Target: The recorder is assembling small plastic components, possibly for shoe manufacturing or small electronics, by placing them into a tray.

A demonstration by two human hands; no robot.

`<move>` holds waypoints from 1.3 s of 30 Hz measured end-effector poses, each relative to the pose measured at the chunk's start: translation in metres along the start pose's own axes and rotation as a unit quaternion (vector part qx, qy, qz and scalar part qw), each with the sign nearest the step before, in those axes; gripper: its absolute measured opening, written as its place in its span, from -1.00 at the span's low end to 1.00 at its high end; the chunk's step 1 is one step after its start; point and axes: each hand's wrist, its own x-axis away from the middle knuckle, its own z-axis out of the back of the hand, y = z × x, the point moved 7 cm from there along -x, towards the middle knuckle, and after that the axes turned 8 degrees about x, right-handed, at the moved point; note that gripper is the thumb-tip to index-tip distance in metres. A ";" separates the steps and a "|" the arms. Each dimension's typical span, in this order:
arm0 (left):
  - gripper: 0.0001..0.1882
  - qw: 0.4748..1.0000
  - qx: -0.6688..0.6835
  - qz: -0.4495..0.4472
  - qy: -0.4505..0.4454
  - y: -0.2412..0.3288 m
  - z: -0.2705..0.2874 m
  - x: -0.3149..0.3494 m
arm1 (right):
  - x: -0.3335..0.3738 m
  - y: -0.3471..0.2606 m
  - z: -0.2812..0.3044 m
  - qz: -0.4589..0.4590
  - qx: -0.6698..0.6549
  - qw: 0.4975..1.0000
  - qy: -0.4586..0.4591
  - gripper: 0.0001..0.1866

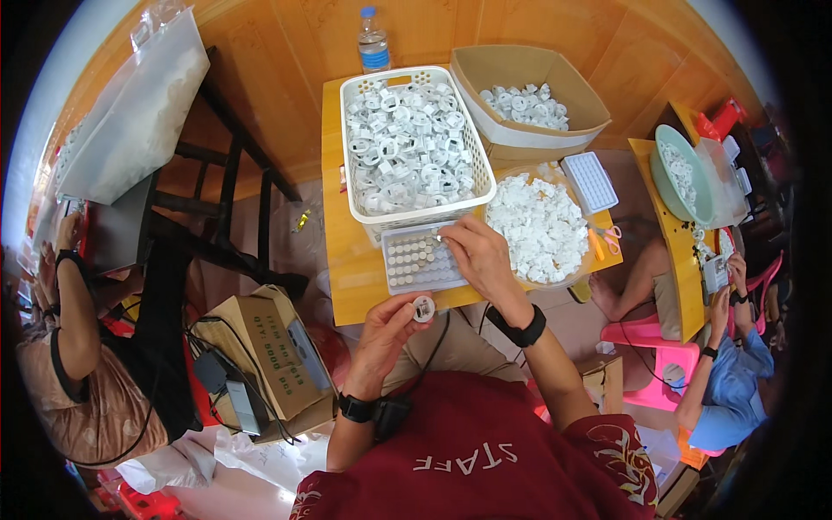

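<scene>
left hand: grasping a white round part in a pinch of thumb and fingers, just in front of the near edge of the table.

right hand: stretched over the shallow tray, thumb and fingertips brought together at the far right portion; cannot tell whether gripping a small disc or merely touching one.

white round part: off the table, in the left fingertips, just nearer the body than the shallow tray.

open face: turned up toward the head, slightly tilted, darker detail inside; round in outline, so without a clear long axis.

grip on the rim: probably chosen to leave that open face uncovered.

shallow tray: between basket and body, long axis roughly left to right; filled with small pale discs in rows, round tops up, probably spaced for picking singly.

basket: heaped with white plastic parts, long axis running away from the body; likely placed behind the shallow tray for easy reach.

mound of white bits: right of the shallow tray, probably handy for the right hand.

cardboard box: beside the basket, more white parts inside, likely spare stock.

second tray: beyond the mound, probably set aside.

scissors: near the right edge, likely parked clear of both hands.
</scene>
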 end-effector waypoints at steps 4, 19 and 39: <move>-0.69 1.000 -0.011 0.001 -0.002 -0.003 0.007 0.003 | -0.003 -0.002 -0.011 0.034 0.071 0.997 -0.028 -0.89; -0.72 0.999 0.025 0.026 0.006 -0.007 0.007 0.003 | 0.012 -0.026 0.003 -0.015 -0.126 0.989 -0.076 -0.88; -0.73 0.999 0.029 0.018 0.003 -0.008 0.001 0.000 | 0.053 -0.068 0.015 0.176 -0.059 0.983 0.016 -0.64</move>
